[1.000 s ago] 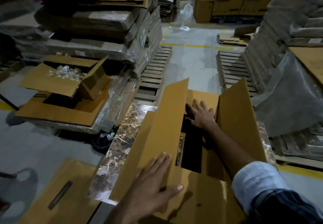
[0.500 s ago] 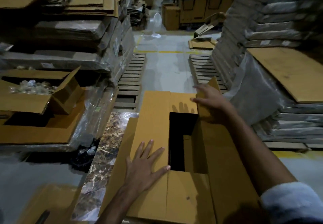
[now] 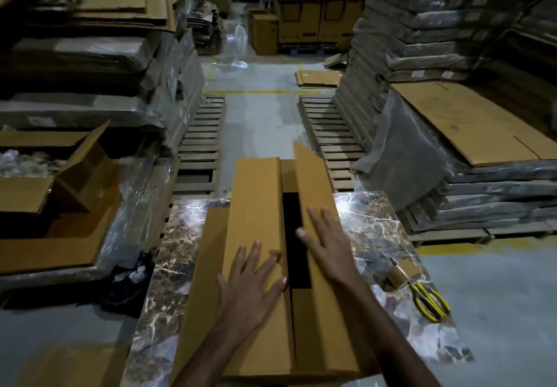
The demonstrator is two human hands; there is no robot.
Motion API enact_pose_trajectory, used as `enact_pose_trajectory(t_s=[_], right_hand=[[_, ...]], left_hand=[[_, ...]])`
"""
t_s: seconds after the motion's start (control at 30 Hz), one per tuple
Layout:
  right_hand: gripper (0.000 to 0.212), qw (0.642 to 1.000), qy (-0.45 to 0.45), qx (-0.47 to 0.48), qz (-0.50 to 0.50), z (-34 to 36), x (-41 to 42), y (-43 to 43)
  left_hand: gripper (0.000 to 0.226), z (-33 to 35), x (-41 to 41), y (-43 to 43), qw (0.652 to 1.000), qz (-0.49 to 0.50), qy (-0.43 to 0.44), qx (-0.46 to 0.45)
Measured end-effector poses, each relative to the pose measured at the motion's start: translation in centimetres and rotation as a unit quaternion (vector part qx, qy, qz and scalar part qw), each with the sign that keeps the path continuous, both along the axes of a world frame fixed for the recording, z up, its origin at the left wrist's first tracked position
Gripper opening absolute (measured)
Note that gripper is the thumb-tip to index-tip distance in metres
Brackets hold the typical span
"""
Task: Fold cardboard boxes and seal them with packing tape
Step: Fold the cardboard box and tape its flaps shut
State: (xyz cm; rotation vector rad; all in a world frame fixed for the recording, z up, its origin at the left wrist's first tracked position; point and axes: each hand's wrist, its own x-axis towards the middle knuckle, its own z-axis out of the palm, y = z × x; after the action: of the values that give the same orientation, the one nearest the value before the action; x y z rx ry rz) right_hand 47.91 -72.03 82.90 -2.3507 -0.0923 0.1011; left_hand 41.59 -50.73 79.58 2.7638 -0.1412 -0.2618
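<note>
Cardboard box [image 3: 259,205] lies mid marble table [image 3: 376,220], long flaps nearly closed, a dark slot open between them. Left hand [image 3: 250,290] and right hand [image 3: 328,251] press flat, fingers spread, one per flap. Tape roll [image 3: 399,275] sits at the table's right edge, so by my reckoning the sealing is all to come.
</note>
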Motion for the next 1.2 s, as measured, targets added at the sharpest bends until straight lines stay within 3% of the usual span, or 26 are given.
enact_pose_trajectory(t_s=[0.07, 0.1, 0.4, 0.67, 0.83, 0.93, 1.03, 1.13, 1.2], right_hand=[[0.079, 0.977, -0.007, -0.213, 0.003, -2.6, -0.1, 1.7], [0.078, 0.963, -0.015, -0.269, 0.004, -3.4, -0.3, 2.3], [0.069, 0.949, -0.016, -0.313, -0.035, -4.5, 0.0, 3.0], [0.058, 0.957, 0.011, -0.256, -0.138, -4.1, 0.1, 3.0], [0.049, 0.978, -0.041, -0.166, -0.121, -3.7, -0.4, -0.1], [0.041, 0.981, -0.084, -0.016, -0.171, -4.3, -1.0, -3.7], [0.029, 0.931, -0.12, 0.133, -0.319, -5.3, -2.2, -8.8], [0.03, 0.915, -0.105, 0.072, -0.384, -8.7, -3.0, -16.1], [0.036, 0.915, -0.039, -0.003, -0.401, -11.7, -3.3, -21.0]], left_hand=[[0.06, -0.1, -0.1, 0.1, 1.0, -0.001, -0.004, -0.008], [0.059, -0.1, -0.2, 0.2, 1.0, -0.002, -0.008, -0.012], [0.073, -0.3, 0.2, -0.3, 0.997, -0.052, -0.03, 0.041], [0.078, -0.8, 3.6, -1.9, 0.978, -0.189, -0.051, 0.076], [0.077, -1.6, 5.1, -2.9, 0.98, -0.176, -0.059, 0.065], [0.077, -1.6, 5.1, -4.0, 0.986, -0.147, -0.057, 0.06], [0.08, -1.4, 5.7, -5.5, 0.989, -0.124, -0.056, 0.056], [0.085, -1.1, 7.5, -7.6, 0.985, -0.152, -0.061, 0.047], [0.091, -0.5, 9.1, -9.6, 0.982, -0.177, -0.066, 0.028]])
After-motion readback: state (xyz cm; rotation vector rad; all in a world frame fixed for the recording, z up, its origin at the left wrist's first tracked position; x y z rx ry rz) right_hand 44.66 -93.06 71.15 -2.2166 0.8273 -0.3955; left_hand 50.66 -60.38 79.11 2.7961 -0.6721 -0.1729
